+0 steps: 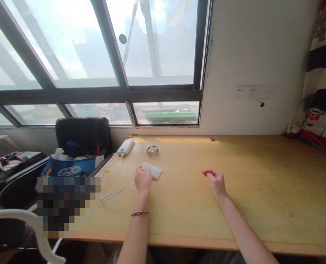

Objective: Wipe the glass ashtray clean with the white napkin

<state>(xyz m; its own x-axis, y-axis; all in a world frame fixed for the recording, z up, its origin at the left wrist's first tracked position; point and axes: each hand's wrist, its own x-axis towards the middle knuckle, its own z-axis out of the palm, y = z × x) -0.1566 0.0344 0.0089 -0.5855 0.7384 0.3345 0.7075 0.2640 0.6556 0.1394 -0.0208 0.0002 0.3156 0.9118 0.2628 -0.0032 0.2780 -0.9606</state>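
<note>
My left hand (143, 179) is closed in a loose fist over the left part of the table, with a braided bracelet on its wrist. Just behind it is a small flat white packet (156, 171), its left end partly covered by the hand; I cannot tell whether they touch. Any object inside the fist is hidden. Further right, my right hand (217, 182) has its fingers curled and the thumb against them, fingertips toward the left. Whatever it may pinch is too small to make out. A silvery openwork ring-shaped object (152, 151) sits beyond the packet.
A white power bank (125, 146) with a white cable (112, 194) lies at the left edge of the wooden table (275, 190). A black chair (83, 134) and a blue bag (69, 167) stand left. Behind are a window, wall sockets (246, 92) and a curtain (321, 88).
</note>
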